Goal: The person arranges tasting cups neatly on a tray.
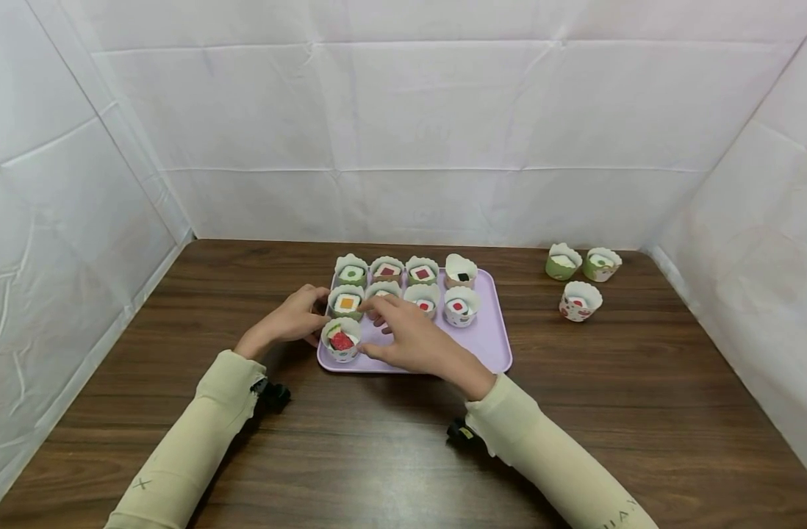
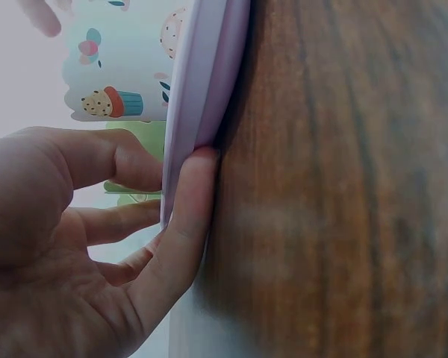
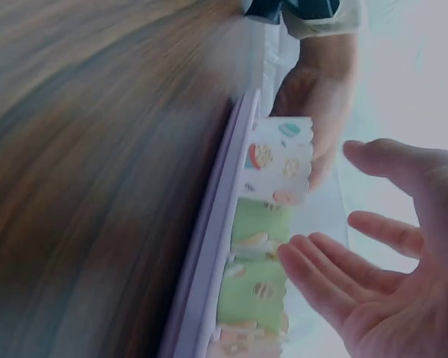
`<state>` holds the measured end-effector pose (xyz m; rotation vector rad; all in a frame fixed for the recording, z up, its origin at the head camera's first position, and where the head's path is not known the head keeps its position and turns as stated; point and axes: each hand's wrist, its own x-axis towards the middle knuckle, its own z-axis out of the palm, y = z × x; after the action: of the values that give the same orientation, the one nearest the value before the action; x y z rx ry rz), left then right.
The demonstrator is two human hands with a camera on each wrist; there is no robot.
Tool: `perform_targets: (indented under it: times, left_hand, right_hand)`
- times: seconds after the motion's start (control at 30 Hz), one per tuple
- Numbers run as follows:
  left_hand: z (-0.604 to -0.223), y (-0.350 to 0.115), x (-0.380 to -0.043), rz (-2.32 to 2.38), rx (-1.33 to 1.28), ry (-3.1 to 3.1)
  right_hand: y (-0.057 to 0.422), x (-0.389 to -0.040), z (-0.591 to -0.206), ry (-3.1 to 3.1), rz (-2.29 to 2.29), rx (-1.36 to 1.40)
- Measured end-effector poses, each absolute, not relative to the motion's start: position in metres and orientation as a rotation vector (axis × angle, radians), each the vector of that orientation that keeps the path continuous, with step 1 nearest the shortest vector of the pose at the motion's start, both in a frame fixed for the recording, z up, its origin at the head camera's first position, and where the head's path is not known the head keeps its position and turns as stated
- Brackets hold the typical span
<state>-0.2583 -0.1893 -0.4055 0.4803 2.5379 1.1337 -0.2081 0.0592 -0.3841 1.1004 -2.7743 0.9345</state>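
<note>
A person's two hands are working over a lilac tray (image 1: pixel 488 344), which is lying on a dark wood tabletop (image 1: pixel 370 441). The left hand (image 1: pixel 291 317) is reaching to the tray's left edge; its grip is clamping the rim, with one finger pressing against the rim's outer side. The right hand (image 1: pixel 413 336) is hovering over the front part of the tray, its grip apart, thumb and fingers spreading and holding nothing.

Between the hands, a white paper cup (image 1: pixel 343 354) with cupcake prints is standing upright at the tray's front left corner, carrying a red-topped piece (image 1: pixel 341 339). Behind it, eight more cups (image 1: pixel 422 272) are filling the tray's back part in two rows of four, mostly holding small white sushi-like pieces; the right hand is partly hiding one.

To the right of the tray, well apart from it, two green cups (image 1: pixel 561 266) and a red-patterned cup (image 1: pixel 578 307) are sitting on the tabletop. White sheeting (image 1: pixel 430 139) is hanging behind the tray, and pale sleeves (image 1: pixel 185 441) are covering both forearms.
</note>
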Motion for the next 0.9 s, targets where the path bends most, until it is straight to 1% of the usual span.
perform_targets:
  times: [0.3,0.7,0.9]
  left_hand:
    - [-0.407,-0.189,-0.260,1.152,0.460,2.517]
    - [-0.407,-0.189,-0.259,1.152,0.473,2.519]
    - [-0.407,-0.189,-0.259,1.156,0.471,2.520]
  right_hand:
    - [0.090,-0.207,-0.382,-2.719,0.901,1.066]
    - [0.153,-0.214,-0.379,-2.615,0.974,0.989]
    - [0.184,-0.218,-0.377,-2.614,0.941,0.884]
